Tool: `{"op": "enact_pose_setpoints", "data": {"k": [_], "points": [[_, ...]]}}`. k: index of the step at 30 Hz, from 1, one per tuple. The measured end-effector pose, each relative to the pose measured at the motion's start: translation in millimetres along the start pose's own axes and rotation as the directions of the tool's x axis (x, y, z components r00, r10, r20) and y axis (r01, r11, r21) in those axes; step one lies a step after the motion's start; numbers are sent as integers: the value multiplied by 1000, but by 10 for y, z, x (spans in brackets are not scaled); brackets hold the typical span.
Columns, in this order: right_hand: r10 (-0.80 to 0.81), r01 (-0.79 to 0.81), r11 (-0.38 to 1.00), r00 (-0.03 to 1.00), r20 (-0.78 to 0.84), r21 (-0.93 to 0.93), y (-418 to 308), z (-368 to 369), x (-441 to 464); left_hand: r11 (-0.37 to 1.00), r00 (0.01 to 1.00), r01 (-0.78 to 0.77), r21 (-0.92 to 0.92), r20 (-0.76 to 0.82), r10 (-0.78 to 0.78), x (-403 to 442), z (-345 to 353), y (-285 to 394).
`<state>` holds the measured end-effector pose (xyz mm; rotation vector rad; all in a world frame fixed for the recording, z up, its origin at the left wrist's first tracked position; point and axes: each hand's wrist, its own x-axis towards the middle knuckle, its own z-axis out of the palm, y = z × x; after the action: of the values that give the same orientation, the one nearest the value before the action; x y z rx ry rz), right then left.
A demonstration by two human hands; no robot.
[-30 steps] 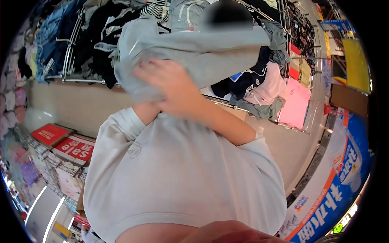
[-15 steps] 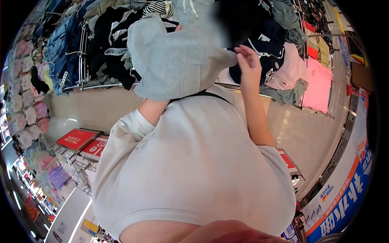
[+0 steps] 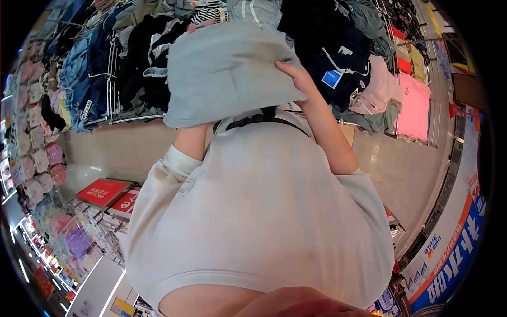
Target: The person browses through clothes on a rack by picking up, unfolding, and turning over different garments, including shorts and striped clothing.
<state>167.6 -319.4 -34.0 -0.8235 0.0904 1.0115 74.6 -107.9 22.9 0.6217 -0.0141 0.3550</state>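
Note:
A folded light-grey garment, whose exact kind I cannot make out, is held up in front of my chest as a rough rectangle. My left hand supports it from beneath; only some fingertips show past the far edge, and the palm is hidden by the cloth. On the right side, my right hand grips the garment's edge, thumb on top and the other fingers underneath. Beyond it lie a grey garment with a white drawstring and a black-and-white striped piece.
Metal racks hold black clothes, blue denim, navy garments with a blue tag, and pink clothes. Red signs stand at lower left. A blue and white banner is at the right.
The grey garment has gone from a loose, uneven shape to a flatter folded rectangle. My right hand has moved left onto its edge. A dark blurred part at its upper right is gone.

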Motion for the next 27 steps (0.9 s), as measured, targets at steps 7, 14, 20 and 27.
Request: {"op": "enact_pose_setpoints", "data": {"k": [7,14,20,27], "points": [[-34,21,998,977,-209,-66,22,253,-49,849,985,-110,-517,-169,25,-162,-1124,186],[-45,-3,991,932,-360,-130,448,210,79,868,978,-158,-470,-195,72,-218,-1395,246],[-251,99,599,965,-69,-795,1120,395,186,792,993,-96,-603,-8,114,-133,-1473,84],[156,-155,975,988,-6,-159,1177,884,182,927,998,-59,-370,-24,54,-178,-1009,34]]}}
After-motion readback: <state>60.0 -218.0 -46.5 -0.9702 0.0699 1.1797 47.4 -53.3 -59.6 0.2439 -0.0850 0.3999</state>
